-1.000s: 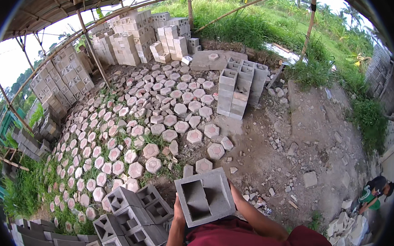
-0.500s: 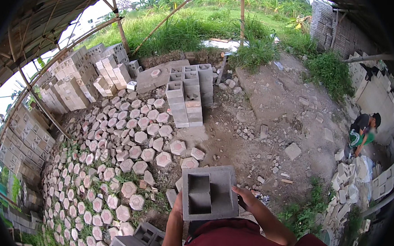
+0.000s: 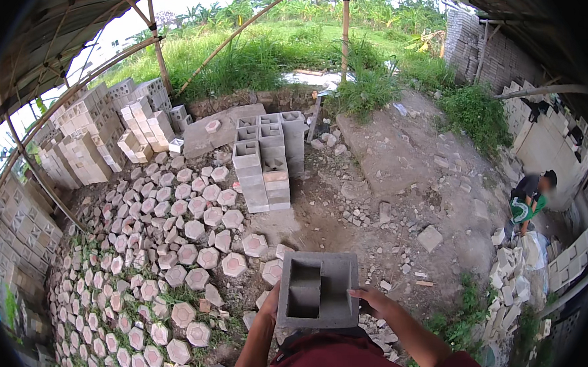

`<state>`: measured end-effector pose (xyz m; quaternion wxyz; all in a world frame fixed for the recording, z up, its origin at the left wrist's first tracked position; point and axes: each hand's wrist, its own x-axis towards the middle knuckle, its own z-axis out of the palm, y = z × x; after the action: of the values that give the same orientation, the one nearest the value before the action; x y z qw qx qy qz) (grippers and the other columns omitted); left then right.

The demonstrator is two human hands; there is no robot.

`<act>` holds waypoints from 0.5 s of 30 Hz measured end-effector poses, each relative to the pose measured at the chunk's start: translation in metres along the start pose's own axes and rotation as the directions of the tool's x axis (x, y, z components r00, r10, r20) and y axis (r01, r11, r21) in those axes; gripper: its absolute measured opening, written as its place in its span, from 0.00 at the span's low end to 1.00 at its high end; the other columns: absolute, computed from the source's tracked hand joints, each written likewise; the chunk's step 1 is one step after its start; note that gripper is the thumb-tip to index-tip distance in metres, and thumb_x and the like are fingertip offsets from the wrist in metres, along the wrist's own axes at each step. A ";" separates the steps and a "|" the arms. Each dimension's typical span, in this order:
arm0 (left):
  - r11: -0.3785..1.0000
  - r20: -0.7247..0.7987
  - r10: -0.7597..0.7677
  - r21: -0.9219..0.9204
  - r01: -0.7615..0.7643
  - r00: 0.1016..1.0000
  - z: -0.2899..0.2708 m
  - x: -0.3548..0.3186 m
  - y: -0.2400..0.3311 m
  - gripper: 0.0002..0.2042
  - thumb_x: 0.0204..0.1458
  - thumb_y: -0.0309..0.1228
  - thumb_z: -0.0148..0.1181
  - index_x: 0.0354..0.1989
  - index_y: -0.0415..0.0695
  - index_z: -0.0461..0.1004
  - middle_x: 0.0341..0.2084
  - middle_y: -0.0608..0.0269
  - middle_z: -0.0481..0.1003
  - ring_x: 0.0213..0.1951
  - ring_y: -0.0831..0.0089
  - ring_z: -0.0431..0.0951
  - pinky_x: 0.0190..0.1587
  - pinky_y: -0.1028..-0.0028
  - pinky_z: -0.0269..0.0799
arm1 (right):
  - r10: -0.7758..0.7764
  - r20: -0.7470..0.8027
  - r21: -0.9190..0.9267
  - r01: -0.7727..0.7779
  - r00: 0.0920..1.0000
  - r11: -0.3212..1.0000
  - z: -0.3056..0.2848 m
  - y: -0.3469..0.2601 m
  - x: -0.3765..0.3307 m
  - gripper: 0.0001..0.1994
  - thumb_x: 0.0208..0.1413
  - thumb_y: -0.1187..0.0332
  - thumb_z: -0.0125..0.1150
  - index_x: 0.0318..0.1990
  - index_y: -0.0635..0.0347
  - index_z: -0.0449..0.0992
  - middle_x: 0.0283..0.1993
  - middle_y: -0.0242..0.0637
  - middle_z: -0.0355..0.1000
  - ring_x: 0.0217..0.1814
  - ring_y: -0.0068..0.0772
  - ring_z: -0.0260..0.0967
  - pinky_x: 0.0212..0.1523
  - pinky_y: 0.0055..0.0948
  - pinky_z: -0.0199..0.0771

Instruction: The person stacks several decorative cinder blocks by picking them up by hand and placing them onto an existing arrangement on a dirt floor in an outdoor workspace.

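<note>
I carry a grey hollow concrete block (image 3: pixel 317 291) in front of my chest, its two square cavities facing up. My left hand (image 3: pixel 270 305) grips the block's left side, mostly hidden behind it. My right hand (image 3: pixel 374 301) holds the right side with fingers curled over the edge. Below the block lies bare dirt with rubble.
A stack of grey hollow blocks (image 3: pixel 265 159) stands ahead on the dirt. Several hexagonal pavers (image 3: pixel 176 238) cover the ground to the left. Block piles (image 3: pixel 96 138) line the far left. A crouching person (image 3: pixel 529 199) works at the right beside more blocks (image 3: pixel 515 271).
My view has swung to the right with the block still held. The block stack ahead and the crouching person now sit nearer the middle; the hollow blocks at my lower left have left view.
</note>
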<state>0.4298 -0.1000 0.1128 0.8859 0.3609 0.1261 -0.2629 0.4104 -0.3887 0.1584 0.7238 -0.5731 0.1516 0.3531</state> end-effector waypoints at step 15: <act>0.951 -0.052 -0.119 0.281 0.129 0.991 -0.001 0.183 0.035 0.31 0.58 0.57 0.38 0.55 0.41 0.67 0.42 0.58 0.74 0.40 0.71 0.76 0.44 0.71 0.73 | 0.124 -0.008 0.022 -0.124 0.992 0.992 -0.098 -0.058 0.120 0.16 0.43 0.75 0.60 0.43 0.63 0.70 0.39 0.38 0.71 0.42 0.35 0.72 0.42 0.38 0.74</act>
<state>0.6017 -0.1470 0.0567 0.8044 0.4798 0.1250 -0.3272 0.5531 -0.4457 0.0963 0.7060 -0.5563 0.1940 0.3930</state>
